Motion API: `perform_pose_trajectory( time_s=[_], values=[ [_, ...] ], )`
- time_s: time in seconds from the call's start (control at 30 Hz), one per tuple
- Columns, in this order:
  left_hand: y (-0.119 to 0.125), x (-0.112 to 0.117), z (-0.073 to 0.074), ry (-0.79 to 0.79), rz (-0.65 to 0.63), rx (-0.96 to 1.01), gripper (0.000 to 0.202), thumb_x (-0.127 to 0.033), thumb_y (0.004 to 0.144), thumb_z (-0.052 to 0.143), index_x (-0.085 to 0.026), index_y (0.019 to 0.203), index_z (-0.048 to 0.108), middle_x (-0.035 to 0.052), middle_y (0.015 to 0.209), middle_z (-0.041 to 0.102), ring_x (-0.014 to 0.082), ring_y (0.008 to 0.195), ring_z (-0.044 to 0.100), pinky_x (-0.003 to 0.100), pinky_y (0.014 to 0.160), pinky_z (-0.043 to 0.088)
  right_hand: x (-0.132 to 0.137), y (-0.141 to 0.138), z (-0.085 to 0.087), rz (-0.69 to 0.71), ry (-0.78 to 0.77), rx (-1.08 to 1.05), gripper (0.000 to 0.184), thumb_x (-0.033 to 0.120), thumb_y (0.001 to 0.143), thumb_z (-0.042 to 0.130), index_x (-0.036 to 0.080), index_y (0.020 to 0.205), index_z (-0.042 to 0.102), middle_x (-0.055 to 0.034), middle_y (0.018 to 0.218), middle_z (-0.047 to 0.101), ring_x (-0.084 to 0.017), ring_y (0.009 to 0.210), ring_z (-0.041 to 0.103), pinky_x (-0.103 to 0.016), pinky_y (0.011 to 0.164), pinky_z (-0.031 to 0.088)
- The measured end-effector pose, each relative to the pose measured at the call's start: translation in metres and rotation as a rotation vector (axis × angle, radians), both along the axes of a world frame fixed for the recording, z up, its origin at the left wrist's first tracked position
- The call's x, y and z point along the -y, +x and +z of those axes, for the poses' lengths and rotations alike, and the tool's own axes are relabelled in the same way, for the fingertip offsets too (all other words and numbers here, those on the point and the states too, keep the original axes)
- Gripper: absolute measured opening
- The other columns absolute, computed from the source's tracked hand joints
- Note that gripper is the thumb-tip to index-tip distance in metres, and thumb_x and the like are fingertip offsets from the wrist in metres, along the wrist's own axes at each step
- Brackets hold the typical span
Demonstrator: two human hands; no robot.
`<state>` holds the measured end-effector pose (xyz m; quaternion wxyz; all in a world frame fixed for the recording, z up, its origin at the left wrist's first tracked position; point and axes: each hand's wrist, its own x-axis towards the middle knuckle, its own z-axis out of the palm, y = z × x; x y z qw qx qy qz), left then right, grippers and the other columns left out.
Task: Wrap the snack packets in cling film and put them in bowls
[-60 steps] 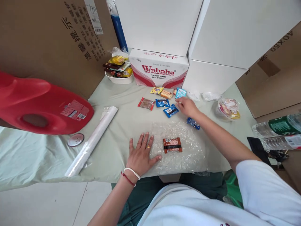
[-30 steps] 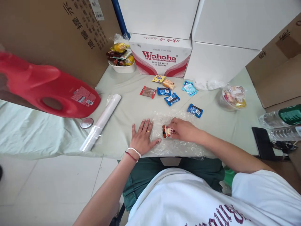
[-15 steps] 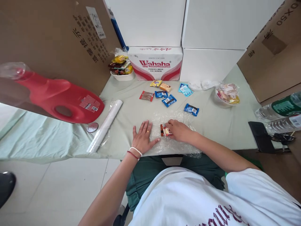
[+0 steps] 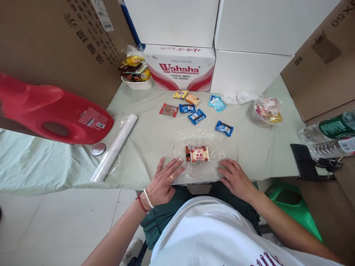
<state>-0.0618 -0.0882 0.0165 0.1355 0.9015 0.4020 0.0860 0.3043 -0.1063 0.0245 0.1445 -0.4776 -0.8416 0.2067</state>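
A sheet of clear bubble wrap (image 4: pixel 203 173) lies flat at the table's front edge. On its middle rest a cream and red wrapped snack (image 4: pixel 200 154) and, partly under it, a brown-red wrapped snack (image 4: pixel 188 153). My left hand (image 4: pixel 166 180), with a white bead bracelet and a red cord at the wrist, has its fingers spread at the wrap's left edge. On the other side, my right hand (image 4: pixel 235 178) is open with bent fingers at the wrap's right edge. Neither hand touches the snacks.
Several wrapped snacks, including a blue packet (image 4: pixel 224 128), lie behind the wrap. A white roll (image 4: pixel 114 147) and red jug (image 4: pixel 63 116) are at left. Snack bowls (image 4: pixel 138 84) stand at back left and right. Bottles (image 4: pixel 337 125) and a black phone-like object (image 4: pixel 304 162) are at right.
My right hand has let go of the cream and red snack and drawn back to the right. My left hand has moved down towards the front edge. The view has shifted slightly.
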Motion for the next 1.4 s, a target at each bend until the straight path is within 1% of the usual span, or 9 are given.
perform_pose_trajectory(
  time_s=[0.23,0.57,0.7,0.8,0.9,1.03,1.13,1.27,1.4],
  values=[
    [-0.008,-0.019,-0.001,-0.137,0.176,0.194,0.035,-0.031,0.103,0.041,-0.026,0.102,0.076,0.006,0.12,0.079,0.0212,0.139,0.058,0.054,0.13,0.022,-0.047,-0.006,0.035,0.108,-0.166,-0.189,0.027,0.031,0.106,0.048,0.024,0.11,0.074,-0.0108,0.106,0.074,-0.025,0.104,0.064,-0.043,0.093,0.054],
    [0.015,-0.107,-0.014,-0.006,0.623,0.326,0.015,-0.032,0.085,0.065,-0.021,0.092,0.071,0.0117,0.113,0.073,0.0359,0.131,0.057,0.059,0.115,0.042,-0.158,-0.013,0.044,-0.046,-0.302,0.082,0.024,0.031,0.099,0.056,0.02,0.109,0.075,-0.0071,0.098,0.076,-0.021,0.085,0.068,-0.029,0.076,0.048],
    [0.017,-0.092,-0.009,0.259,0.743,0.378,0.032,-0.031,0.086,0.065,-0.016,0.114,0.068,0.0192,0.133,0.06,0.0367,0.14,0.048,0.057,0.115,0.04,-0.189,-0.053,0.038,-0.078,-0.114,0.229,0.038,0.029,0.099,0.059,0.017,0.134,0.065,-0.0143,0.125,0.07,-0.028,0.114,0.061,-0.036,0.097,0.047],
    [0.021,-0.056,0.013,0.585,0.849,0.421,0.024,-0.02,0.088,0.062,-0.016,0.111,0.069,0.0171,0.12,0.064,0.0326,0.127,0.056,0.052,0.109,0.041,-0.201,-0.082,0.027,-0.083,-0.022,0.374,0.052,0.031,0.096,0.065,0.011,0.143,0.058,-0.0196,0.134,0.064,-0.035,0.123,0.053,-0.042,0.102,0.045],
    [0.042,-0.019,0.035,0.741,0.651,0.439,0.029,-0.009,0.085,0.061,-0.022,0.109,0.071,0.0085,0.102,0.07,0.0234,0.098,0.064,0.042,0.095,0.043,-0.209,-0.095,0.019,-0.12,-0.018,0.411,0.052,0.035,0.093,0.069,0.009,0.137,0.061,-0.0222,0.126,0.067,-0.038,0.12,0.053,-0.044,0.098,0.046],
    [0.084,-0.007,0.037,0.45,0.314,0.3,0.05,-0.009,0.087,0.056,-0.024,0.133,0.068,0.0068,0.12,0.078,0.0221,0.096,0.066,0.039,0.081,0.041,-0.218,-0.093,0.019,-0.145,-0.147,0.329,0.025,0.022,0.092,0.067,0.015,0.115,0.074,-0.0133,0.095,0.074,-0.031,0.106,0.061,-0.035,0.087,0.045],
    [0.103,-0.023,0.025,0.26,0.333,0.139,0.048,-0.01,0.091,0.054,-0.025,0.133,0.07,0.0072,0.135,0.073,0.0256,0.103,0.066,0.042,0.079,0.041,-0.214,-0.083,0.028,-0.088,-0.197,0.176,0.02,0.015,0.093,0.061,0.018,0.102,0.078,-0.0049,0.08,0.071,-0.021,0.083,0.063,-0.029,0.077,0.043],
    [0.107,-0.038,0.016,0.131,0.349,0.057,0.045,-0.012,0.095,0.052,-0.025,0.133,0.071,0.0082,0.141,0.07,0.0298,0.114,0.065,0.046,0.085,0.045,-0.181,-0.069,0.036,0.143,-0.094,-0.042,0.029,0.016,0.097,0.056,0.02,0.116,0.078,-0.0039,0.086,0.07,-0.017,0.078,0.061,-0.026,0.074,0.042],
    [0.1,-0.041,0.011,0.044,0.385,0.108,0.034,-0.013,0.092,0.053,-0.02,0.113,0.078,0.0125,0.114,0.079,0.0317,0.105,0.068,0.049,0.086,0.049,-0.136,-0.063,0.021,0.43,0.011,-0.022,0.038,0.022,0.104,0.053,0.022,0.138,0.069,-0.0067,0.087,0.067,-0.019,0.082,0.058,-0.028,0.073,0.043]
  ],
)
